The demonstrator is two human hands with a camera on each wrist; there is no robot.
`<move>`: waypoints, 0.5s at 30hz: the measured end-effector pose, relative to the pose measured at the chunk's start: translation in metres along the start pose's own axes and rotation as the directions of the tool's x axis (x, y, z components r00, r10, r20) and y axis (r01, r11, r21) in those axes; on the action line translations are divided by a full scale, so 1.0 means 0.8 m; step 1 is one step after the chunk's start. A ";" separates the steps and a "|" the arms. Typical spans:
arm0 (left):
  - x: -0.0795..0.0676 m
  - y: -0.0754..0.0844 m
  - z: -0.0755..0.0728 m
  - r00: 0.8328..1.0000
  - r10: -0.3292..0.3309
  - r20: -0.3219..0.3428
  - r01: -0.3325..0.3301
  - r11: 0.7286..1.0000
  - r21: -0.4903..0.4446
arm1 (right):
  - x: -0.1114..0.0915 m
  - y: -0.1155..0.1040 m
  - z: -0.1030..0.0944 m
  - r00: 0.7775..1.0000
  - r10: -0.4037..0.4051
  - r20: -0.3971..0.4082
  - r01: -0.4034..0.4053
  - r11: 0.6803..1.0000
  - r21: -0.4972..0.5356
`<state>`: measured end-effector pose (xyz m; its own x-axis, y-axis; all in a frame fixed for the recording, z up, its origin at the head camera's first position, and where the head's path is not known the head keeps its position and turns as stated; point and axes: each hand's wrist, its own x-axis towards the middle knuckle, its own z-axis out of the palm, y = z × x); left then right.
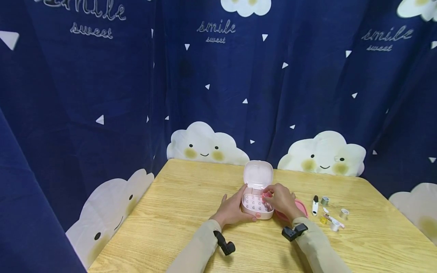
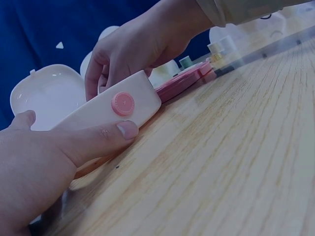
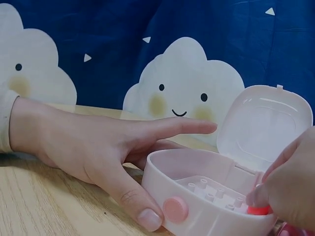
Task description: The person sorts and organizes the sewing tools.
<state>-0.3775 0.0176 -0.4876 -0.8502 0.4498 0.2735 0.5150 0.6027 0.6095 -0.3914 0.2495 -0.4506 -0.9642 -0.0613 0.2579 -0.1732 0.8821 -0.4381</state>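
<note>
Two hands at an open pale pink box (image 3: pixel 211 212), set on the wooden counter (image 1: pixel 191 189), with lid (image 1: pixel 258 173) raised at the far side and rows of short pegs (image 3: pixel 219 192) across the inside floor. Left hand (image 1: pixel 235 208): rests against the box's left side, fingers spread, index straight beside the wall, thumb laid on the front wall near a round pink button (image 3: pixel 175 210). Right hand (image 1: pixel 283 199): reaches into the right end, pinching a small red piece (image 3: pixel 258 211) between thumb and fingers; cannot tell whether touching the floor beneath. Just right of the box, partly hidden by the right wrist: a shallow pink piece (image 1: pixel 302 207). Farther right, near one another: a black-and-white tool (image 1: pixel 315 206), a grey-green spool (image 1: pixel 325 201), a white spool (image 1: pixel 335 226). Behind the counter, a navy curtain (image 1: pixel 225 98) with smiling clouds.
</note>
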 end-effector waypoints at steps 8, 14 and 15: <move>0.000 0.000 0.000 1.000 -0.005 0.002 0.005 1.000 0.002 | 0.000 -0.001 -0.001 1.000 -0.010 -0.002 0.010 1.000 0.000; 0.000 0.000 0.000 1.000 -0.007 0.003 0.007 1.000 0.003 | -0.002 -0.003 -0.002 1.000 -0.002 0.004 0.002 1.000 0.004; 0.000 0.000 0.000 1.000 -0.008 0.003 0.008 1.000 0.002 | -0.002 -0.002 -0.002 1.000 -0.001 0.006 0.001 1.000 0.003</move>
<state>-0.3771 0.0178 -0.4877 -0.8538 0.4472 0.2665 0.5086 0.6076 0.6100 -0.3890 0.2487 -0.4487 -0.9652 -0.0648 0.2533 -0.1747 0.8805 -0.4407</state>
